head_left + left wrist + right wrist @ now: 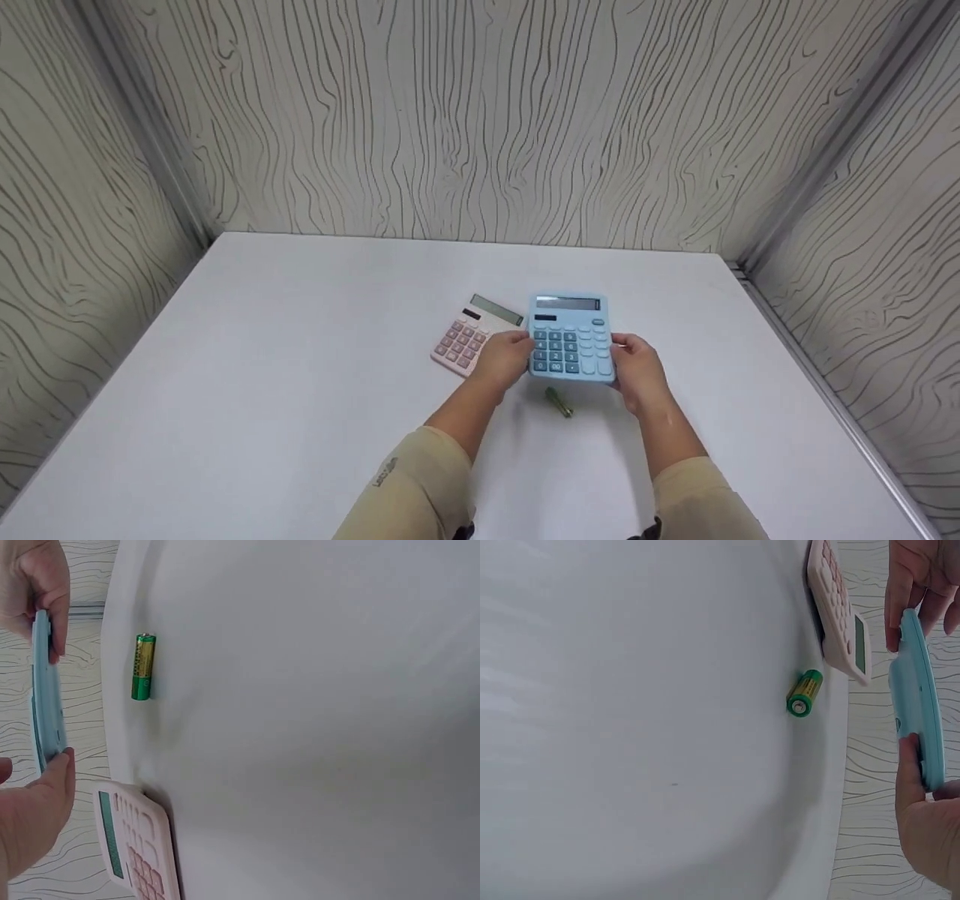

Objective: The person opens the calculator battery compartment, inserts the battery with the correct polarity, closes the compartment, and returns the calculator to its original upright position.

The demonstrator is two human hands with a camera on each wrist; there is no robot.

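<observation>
Both hands hold a light blue calculator (pixel 571 336) above the table, its keys and display facing up. My left hand (pixel 504 360) grips its left edge, thumb on the face side. On the opposite edge, my right hand (pixel 639 371) pinches it between thumb and fingers; the wrist views show fingers under the casing. A green and gold battery (pixel 143 667) lies on the table below the calculator, toward the person. Left of the blue one, a pink calculator (pixel 472 334) lies tilted at an angle on the table, partly covered by the left hand in the head view.
The white table (pixel 300 360) runs back to a wood-grain patterned panel (pixel 465 120). Similar panels stand at the left and right sides, with grey metal strips (pixel 825 142) at the corners.
</observation>
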